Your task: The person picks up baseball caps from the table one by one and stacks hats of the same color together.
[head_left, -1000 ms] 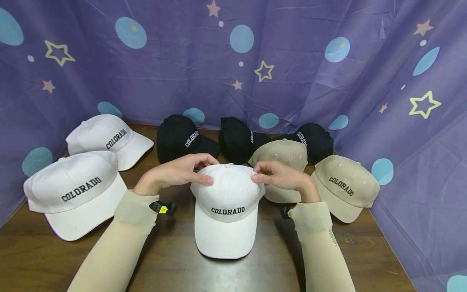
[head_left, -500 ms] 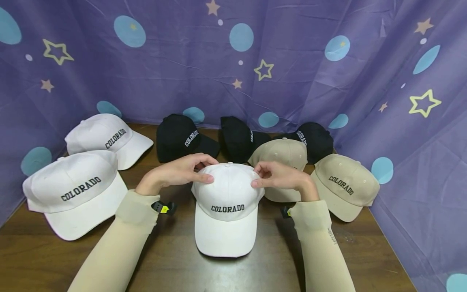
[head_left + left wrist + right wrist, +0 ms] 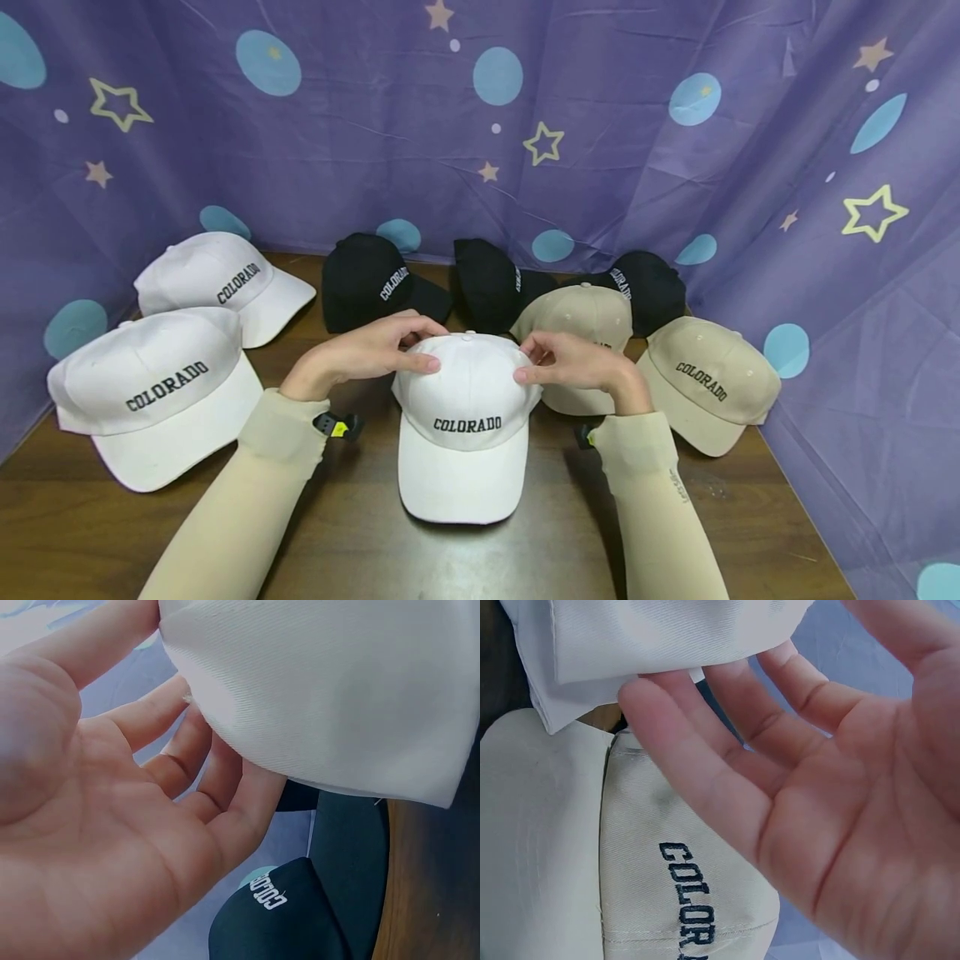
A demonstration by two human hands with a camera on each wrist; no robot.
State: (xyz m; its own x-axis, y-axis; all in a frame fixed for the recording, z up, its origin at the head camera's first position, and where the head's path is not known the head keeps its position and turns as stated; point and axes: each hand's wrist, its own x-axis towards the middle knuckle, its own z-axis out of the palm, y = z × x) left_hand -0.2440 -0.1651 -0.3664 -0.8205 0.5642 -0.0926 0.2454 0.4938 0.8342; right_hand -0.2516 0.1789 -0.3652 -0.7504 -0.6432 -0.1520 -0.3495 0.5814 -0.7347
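Note:
A white baseball cap (image 3: 467, 383) marked COLORADO is in the middle of the head view, its brim toward me. My left hand (image 3: 375, 350) grips the crown's left side, thumb on the front and fingers behind. On the opposite side my right hand (image 3: 577, 362) holds the crown the same way. Both wrist views show fingers curled under the white fabric (image 3: 322, 697), the fingertips partly hidden behind it. Behind the right hand, a beige cap (image 3: 577, 312) is partly covered. A black cap (image 3: 365, 283) lies beyond the left hand.
Two white caps, one behind (image 3: 202, 275) and one in front (image 3: 150, 367), lie at the left. More black caps (image 3: 483, 283) stand along the purple curtain (image 3: 375, 150). Another beige cap (image 3: 712, 375) sits at the right edge of the brown wooden table (image 3: 360, 533).
The white cap's brim has shifted very slightly up and left in the head view. Both hands keep their hold on the crown, and the other caps stay where they were.

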